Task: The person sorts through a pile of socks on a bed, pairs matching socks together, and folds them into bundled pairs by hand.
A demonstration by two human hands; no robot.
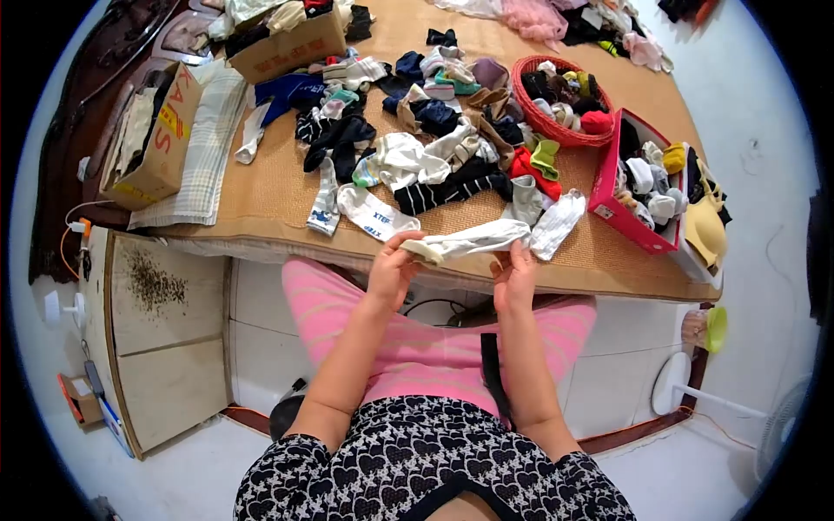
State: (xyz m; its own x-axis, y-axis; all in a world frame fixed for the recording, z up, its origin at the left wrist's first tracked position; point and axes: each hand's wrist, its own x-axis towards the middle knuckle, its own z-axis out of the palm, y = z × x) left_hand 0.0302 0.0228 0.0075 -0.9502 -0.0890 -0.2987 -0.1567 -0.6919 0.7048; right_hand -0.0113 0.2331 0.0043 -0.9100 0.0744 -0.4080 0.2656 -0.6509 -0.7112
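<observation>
A white sock (473,240) is stretched out sideways between my two hands, just above the near edge of the bed. My left hand (395,269) pinches its cream-coloured end, and my right hand (516,273) grips the other end. Right behind it lies a white sock with XTEP lettering (375,214). Another white sock (559,224) rests on the mat to the right of my right hand. Beyond them spreads a loose pile of socks, among them a black striped one (452,186) and a red one (530,170).
On the right stand a red woven basket (569,139) and a pink box (608,178), both holding rolled socks. A beige bra (705,229) lies beside the box. Cardboard boxes of clothes (178,130) stand at the left. A wooden cabinet (169,347) is at lower left.
</observation>
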